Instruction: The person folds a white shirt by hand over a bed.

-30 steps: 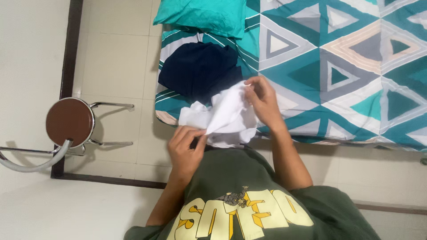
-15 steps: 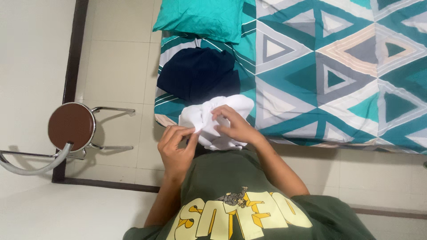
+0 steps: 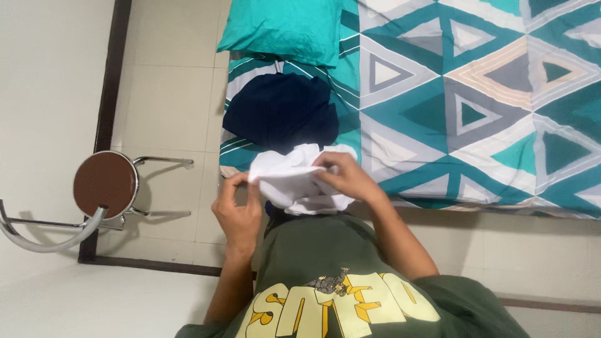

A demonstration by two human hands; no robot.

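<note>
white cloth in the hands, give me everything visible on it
The white cloth is plain, soft, thin-looking fabric, bunched and creased, with no print visible. It is held up at the bed's near edge, in front of the green shirt. The left hand pinches its left edge; the right hand grips its top right. A dark navy garment lies just beyond; whether they touch is unclear.

Lighting: even, soft indoor brightness. Shadows: faint one under the stool (image 3: 104, 185) on the floor; darker beneath my hands. Glare: none. Focus: sharp throughout; slight softness near my shirt.
</note>
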